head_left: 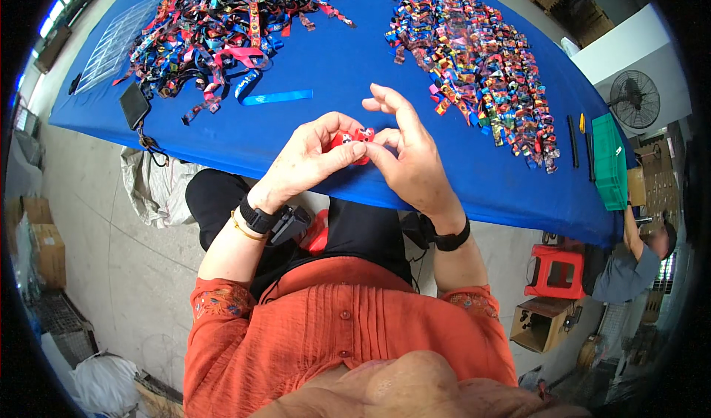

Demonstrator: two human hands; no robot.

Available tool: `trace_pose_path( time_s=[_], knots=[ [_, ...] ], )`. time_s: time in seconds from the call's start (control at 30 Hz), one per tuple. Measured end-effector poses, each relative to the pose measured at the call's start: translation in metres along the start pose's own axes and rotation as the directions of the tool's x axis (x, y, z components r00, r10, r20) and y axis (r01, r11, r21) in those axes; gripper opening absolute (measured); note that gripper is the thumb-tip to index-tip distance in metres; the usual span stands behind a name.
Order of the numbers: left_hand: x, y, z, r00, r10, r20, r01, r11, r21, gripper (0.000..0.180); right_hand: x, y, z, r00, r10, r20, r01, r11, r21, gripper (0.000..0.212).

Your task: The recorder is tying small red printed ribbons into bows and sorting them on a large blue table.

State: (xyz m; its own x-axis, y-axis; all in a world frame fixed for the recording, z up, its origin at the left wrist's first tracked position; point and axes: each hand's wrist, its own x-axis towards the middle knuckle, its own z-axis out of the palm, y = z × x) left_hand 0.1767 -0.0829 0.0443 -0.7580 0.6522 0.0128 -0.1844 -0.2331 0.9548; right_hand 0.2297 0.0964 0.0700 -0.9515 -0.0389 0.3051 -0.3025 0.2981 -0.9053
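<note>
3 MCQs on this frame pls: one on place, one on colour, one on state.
1. Where does the single blue ribbon lie?
A. on the floor
B. on the table, below the tangled pile
C. on the red stool

2. What colour is the piece between the hands?
A. red
B. green
C. white

3. How is the piece held?
A. left hand alone
B. lying free on the table
C. pinched by both the left and the right hand

Answers: 1 B, it lies flat on the blue cloth; 2 A, red shows between the fingers; 3 C, fingertips of both hands meet on it.
</note>
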Motion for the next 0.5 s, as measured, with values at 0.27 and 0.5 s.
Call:
trace_pose_path(
  time_s=[0.27, 0.5],
  knots=[
    [0.001, -0.009, -0.01, 0.999, 0.025, 0.045, -0.027, 0.998, 0.048, 0.015, -0.001, -0.001, -0.002, 0.987, 0.108, 0.119, -0.121, 0.987, 0.109, 0.058],
    [-0.003, -0.008, -0.003, 0.998, 0.042, 0.038, -0.043, 0.999, 0.033, 0.016, 0.002, 0.039, -0.006, 0.936, 0.305, 0.173, -0.346, 0.886, 0.31, 0.024]
  ],
)
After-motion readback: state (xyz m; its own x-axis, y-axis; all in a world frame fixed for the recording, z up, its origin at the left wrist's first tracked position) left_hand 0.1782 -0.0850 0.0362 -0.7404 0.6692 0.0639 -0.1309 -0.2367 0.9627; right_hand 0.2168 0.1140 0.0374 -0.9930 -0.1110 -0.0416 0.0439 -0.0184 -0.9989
